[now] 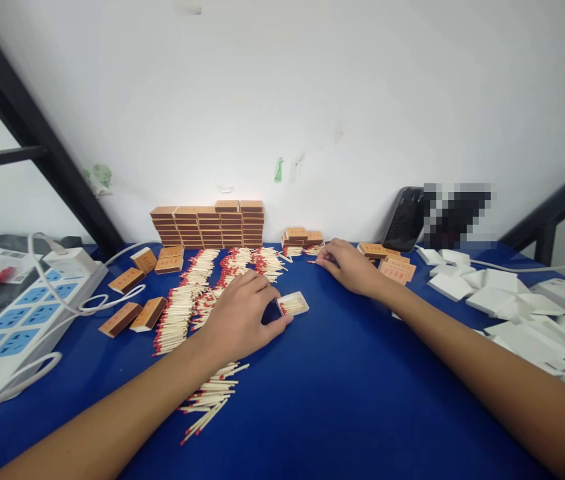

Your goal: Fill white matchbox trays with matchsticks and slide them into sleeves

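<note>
My left hand (242, 310) has its thumb and forefinger at the left end of a small white matchbox tray (301, 306), gripping it flat on the blue tabletop. Several red-tipped matches lie inside the tray. Farther back and to the right, my right hand (345, 265) is closed in a pinch on a match (311, 262) just above the table. Loose matches (175, 323) spread in long piles beneath and beside my left hand, which hides part of them. A few more matches (292, 251) lie by the wall, left of my right hand.
Closed matchboxes (207, 227) stand stacked against the wall, with a few loose boxes (148, 313) at left. White empty trays (507, 300) heap up at right near a leaning black phone (405, 217). A power strip (27, 320) with white cables occupies the left side.
</note>
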Tool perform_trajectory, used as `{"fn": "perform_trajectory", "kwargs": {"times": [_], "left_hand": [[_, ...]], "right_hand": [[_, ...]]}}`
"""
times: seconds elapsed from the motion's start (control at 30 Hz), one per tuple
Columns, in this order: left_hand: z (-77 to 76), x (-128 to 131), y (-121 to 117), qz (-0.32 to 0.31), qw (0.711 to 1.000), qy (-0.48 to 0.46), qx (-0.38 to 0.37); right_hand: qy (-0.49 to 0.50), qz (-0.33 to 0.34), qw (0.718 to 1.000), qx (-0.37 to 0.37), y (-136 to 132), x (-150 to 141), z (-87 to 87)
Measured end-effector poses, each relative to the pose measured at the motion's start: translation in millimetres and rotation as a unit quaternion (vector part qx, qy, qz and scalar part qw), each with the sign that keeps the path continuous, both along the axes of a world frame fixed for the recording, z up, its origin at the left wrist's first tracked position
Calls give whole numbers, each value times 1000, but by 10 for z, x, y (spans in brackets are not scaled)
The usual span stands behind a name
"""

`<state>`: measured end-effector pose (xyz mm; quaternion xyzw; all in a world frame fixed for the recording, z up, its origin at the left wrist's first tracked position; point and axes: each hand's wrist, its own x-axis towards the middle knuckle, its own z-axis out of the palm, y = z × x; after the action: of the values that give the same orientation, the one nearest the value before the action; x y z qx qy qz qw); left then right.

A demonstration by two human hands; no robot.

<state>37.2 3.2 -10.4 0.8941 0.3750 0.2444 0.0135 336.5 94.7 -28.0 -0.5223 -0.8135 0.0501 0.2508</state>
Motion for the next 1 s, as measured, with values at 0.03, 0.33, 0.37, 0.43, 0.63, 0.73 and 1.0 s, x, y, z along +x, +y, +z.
{"fn": "perform_trajectory", "kwargs": {"times": [0.03, 0.33, 0.37, 0.43, 0.63, 0.73, 1.0], "left_hand": [[3, 0, 0, 0, 1000, -1, 1], [1, 0, 10, 19, 1000, 0, 7], [-4, -1, 12, 17, 1000, 0, 8], [-11, -3, 14, 12, 1000, 0, 10], [-12, -13, 18, 1, 1000, -4, 10], [-24, -13, 18, -3, 1000, -3, 8], [-16, -5, 2, -5, 1000, -4, 3]], "right_hand": [[-2, 2, 1000, -1, -11, -7, 14], [2, 127, 991, -42, -640, -317, 368], [-5, 139, 989, -44, -718, -382, 364], [-25, 160, 986, -46, -831, -502, 328], [53, 155, 984, -66, -775, -557, 263], [78, 79, 994, -8, -524, -393, 219], [-8, -35, 998, 51, 53, 50, -57]]}}
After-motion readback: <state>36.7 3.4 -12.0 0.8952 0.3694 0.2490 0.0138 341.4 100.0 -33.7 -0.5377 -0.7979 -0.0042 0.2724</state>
